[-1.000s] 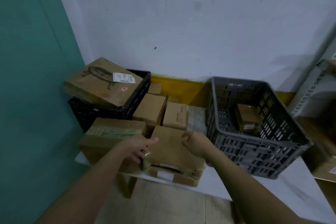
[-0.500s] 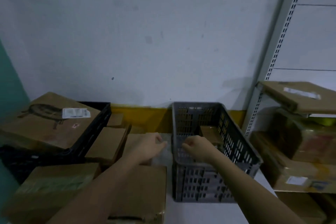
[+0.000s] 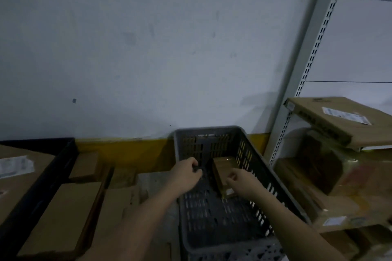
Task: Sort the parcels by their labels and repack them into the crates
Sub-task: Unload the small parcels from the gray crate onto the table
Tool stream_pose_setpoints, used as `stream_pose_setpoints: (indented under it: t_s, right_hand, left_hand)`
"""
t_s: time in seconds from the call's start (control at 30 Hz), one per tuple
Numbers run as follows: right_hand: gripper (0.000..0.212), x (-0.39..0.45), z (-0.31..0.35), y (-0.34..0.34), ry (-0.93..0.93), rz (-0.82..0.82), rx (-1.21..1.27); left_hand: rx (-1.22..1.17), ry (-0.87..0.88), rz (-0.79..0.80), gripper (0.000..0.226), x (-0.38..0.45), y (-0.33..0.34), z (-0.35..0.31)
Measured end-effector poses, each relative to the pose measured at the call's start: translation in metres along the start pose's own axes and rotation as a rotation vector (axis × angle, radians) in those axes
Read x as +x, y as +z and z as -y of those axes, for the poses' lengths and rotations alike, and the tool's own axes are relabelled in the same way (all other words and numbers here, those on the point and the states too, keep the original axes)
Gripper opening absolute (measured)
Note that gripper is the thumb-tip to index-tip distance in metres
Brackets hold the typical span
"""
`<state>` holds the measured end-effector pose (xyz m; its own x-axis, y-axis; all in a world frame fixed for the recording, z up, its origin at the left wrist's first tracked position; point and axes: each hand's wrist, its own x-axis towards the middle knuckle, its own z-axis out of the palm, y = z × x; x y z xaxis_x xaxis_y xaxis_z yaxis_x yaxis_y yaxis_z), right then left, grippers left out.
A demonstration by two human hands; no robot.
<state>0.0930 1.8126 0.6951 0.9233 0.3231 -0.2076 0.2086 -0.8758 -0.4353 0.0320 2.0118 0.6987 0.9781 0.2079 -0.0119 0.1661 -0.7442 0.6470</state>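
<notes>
Two crates, grey [image 3: 214,133] and black [image 3: 42,178]; one parcel [image 3: 224,167] in the grey; two hands.

Both hands [image 3: 212,176] now inside the grey crate [image 3: 273,184] — earlier outside.

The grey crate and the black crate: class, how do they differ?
The grey crate is pale with slotted walls; the black crate is dark.
The grey crate holds one small parcel and shows bare floor; a large labelled box covers the black crate.
Both are open-topped and stand by the wall.
</notes>
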Motion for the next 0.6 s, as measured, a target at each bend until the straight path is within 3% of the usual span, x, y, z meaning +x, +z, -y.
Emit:
stream_pose_setpoints:
  t_s: [0.2,0.37,0.5,0.6]
  right_hand:
    - [0.028,0.073,-0.046,0.011,0.069,0.016,0.054]
    - [0.049,0.126,-0.088,0.045,0.077,0.098,0.041]
    - [0.07,0.155,-0.117,0.071,0.032,0.148,-0.007]
    - [0.065,0.166,-0.126,0.085,0.068,0.144,0.056]
  left_hand:
    - [-0.086,-0.109,0.094,0.032,0.064,0.045,0.004]
    - [-0.167,-0.255,0.2,0.032,0.098,0.093,0.01]
    - [-0.234,-0.363,0.253,0.045,0.119,0.123,0.014]
    - [-0.342,-0.481,0.308,0.056,0.129,0.145,0.017]
